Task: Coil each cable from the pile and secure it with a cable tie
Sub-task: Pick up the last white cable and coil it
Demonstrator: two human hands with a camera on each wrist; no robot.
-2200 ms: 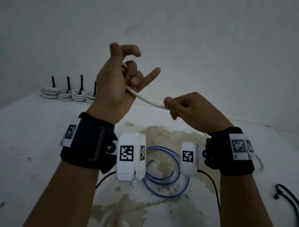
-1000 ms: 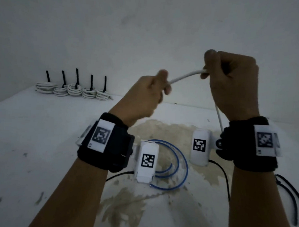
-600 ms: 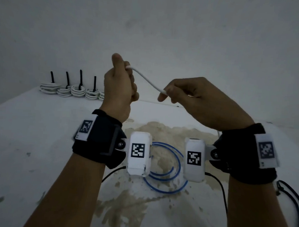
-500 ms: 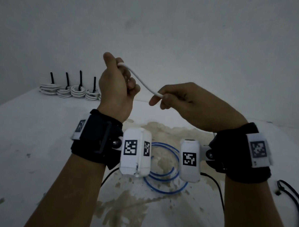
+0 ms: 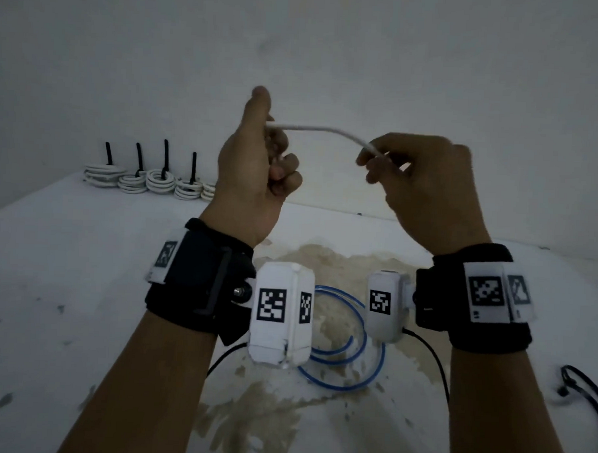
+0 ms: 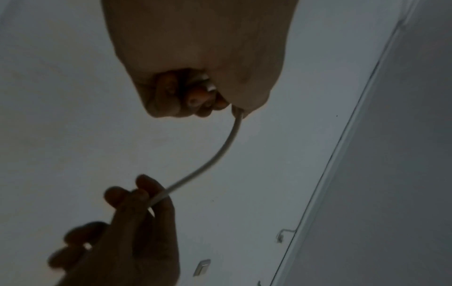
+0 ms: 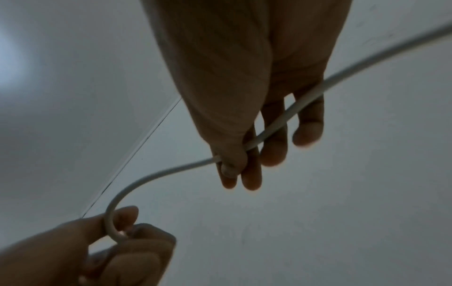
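Hands raised above the table (image 5: 67,250): left hand (image 5: 252,176) clenches coiled turns of the white cable (image 5: 324,130), right hand (image 5: 429,187) pinches its span; blue cable (image 5: 349,365) lies below, tied coils (image 5: 145,182) far left.

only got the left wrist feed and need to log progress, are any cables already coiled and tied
Observer: Yes. In the head view, a row of coiled white cable bundles, each with an upright black tie, sits at the far left of the table by the wall.
Operator: whats left to coil
Observer: A thin blue cable lies in loose loops on the stained white table, below the wrists.
Operator: does the white cable end at the right hand
Observer: No. In the right wrist view, the white cable passes between the fingers of the right hand and trails off beyond it.
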